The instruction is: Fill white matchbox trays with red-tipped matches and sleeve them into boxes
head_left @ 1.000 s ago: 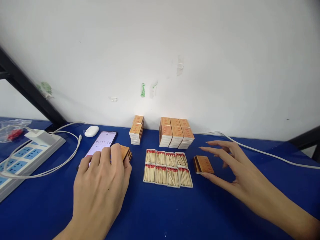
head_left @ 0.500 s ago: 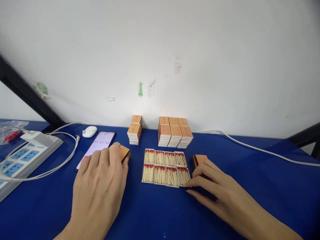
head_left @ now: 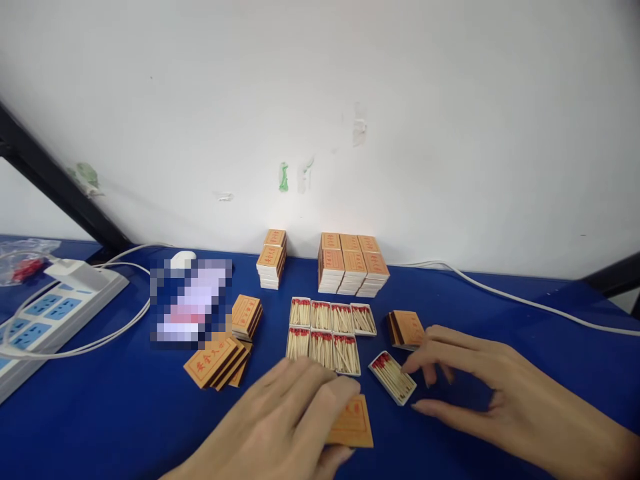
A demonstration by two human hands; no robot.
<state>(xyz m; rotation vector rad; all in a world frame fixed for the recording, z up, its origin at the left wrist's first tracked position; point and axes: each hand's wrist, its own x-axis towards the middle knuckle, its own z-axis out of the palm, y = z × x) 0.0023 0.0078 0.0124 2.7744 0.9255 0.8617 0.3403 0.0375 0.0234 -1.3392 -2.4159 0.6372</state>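
Observation:
My left hand (head_left: 295, 420) is closed round an orange matchbox sleeve (head_left: 356, 421) near the table's front. To its right, my right hand (head_left: 480, 383) has its thumb and fingers apart at the right side of a tray of matches (head_left: 393, 379), which lies turned at an angle. Several more match-filled trays (head_left: 323, 331) stand in two rows in the middle, partly behind my left hand. A stack of orange sleeves (head_left: 407, 329) sits just beyond my right fingertips. On the left are another stack (head_left: 246, 315) and a fanned-out pile of sleeves (head_left: 210, 360).
Closed matchboxes are stacked against the wall in a large block (head_left: 354, 261) and a small one (head_left: 271, 260). A phone (head_left: 200, 300), a power strip (head_left: 55, 310) and white cables lie left; another cable (head_left: 500, 301) runs right.
My left hand has moved right and nearer, now with a sleeve in it, uncovering the sleeves on the left. The front row's rightmost tray has come out, turned, and my right hand has shifted right.

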